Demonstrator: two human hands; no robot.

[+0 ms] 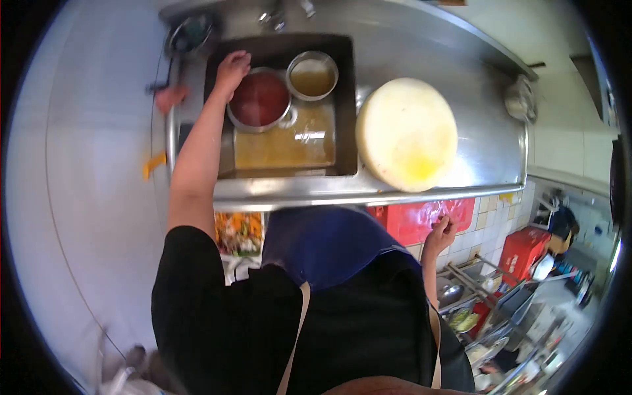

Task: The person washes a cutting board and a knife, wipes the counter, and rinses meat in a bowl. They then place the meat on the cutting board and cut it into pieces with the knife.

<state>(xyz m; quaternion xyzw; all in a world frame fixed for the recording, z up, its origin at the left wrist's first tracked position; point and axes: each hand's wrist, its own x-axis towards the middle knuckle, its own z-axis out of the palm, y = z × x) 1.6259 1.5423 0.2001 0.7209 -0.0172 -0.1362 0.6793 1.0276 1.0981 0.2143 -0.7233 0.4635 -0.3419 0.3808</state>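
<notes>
My left hand (232,71) is over the left side of the sink, right at the rim of a metal pot (259,99) filled with red liquid. Its fingers are loosely bent and apart, with nothing showing in them. To the right of the pot sits a smaller round metal bowl (312,76) of yellowish liquid. Both vessels stand in the sink basin (345,105), where murky yellow-brown water (283,148) lies. My right hand (443,234) hangs low by my side, overlapping a red plastic tub (421,220) in this view; its fingers are slightly curled and apart, holding nothing visible.
A big round pale board (407,135) rests on the steel drainboard (484,141) right of the basin. The faucet (272,18) is at the back. Below the sink's front edge is a container of chopped vegetables (239,234). Metal racks and a red crate (523,253) stand at right.
</notes>
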